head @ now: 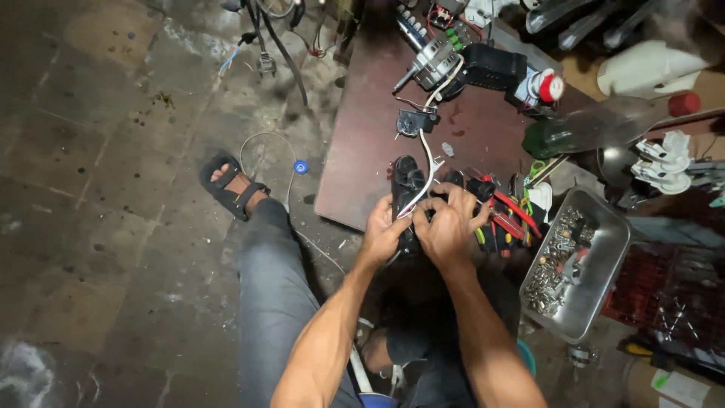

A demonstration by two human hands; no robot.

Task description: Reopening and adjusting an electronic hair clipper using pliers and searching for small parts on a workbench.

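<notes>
**Q:** Head view first: what are the two hands doing?

**A:** Both meet at the centre of the frame. The left hand (385, 230) is curled tight around a black plastic part (406, 189), gripping its lower end. The right hand (447, 225) is closed over the same part from the right, fingers bent down on it; whether its fingertips pinch the white wire (427, 155) cannot be told.

**Q:** Where does that part sit?

**A:** Just off the near edge of the dark red board (362, 143), held above the person's lap. The white wire runs from it up toward the small electric motor (432, 62) in the upper middle of the frame.

**Q:** What lies around it?

**A:** Red-handled tools (512, 215) are just to the right of the hands. A metal tray (604, 264) of screws and small parts sits at lower right. A green bottle (559, 136) lies at upper right. A sandalled foot (226, 185) rests on the stained floor, left of centre.
</notes>
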